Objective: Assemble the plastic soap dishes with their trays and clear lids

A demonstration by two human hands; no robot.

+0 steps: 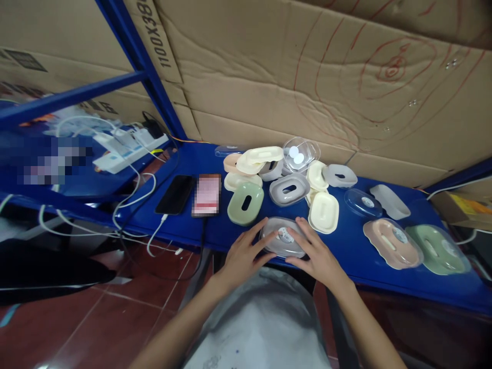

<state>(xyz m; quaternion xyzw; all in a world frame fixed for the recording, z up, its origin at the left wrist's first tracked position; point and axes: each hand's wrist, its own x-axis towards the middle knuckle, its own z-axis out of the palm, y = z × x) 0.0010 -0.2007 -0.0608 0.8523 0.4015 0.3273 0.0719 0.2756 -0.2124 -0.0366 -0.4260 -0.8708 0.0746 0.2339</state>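
A grey soap box (273, 225) under a clear lid with a round white label lies at the front edge of the blue table. My left hand (249, 251) grips it from the left, fingers spread over the lid and thumb at the near edge. From the right, my right hand (312, 251) holds it the same way. Just beyond are a green soap box base (234, 209), a grey base (274, 193) with a dark slot, and a cream insert (324, 212).
More cream pieces (265, 154) and clear lids (303, 154) are heaped at the back. Rightward lie a loose clear lid (363, 202), a lidded pink box (390, 243) and a lidded green box (434, 248). Two phones (175, 195) and white cables (134, 184) are on the left.
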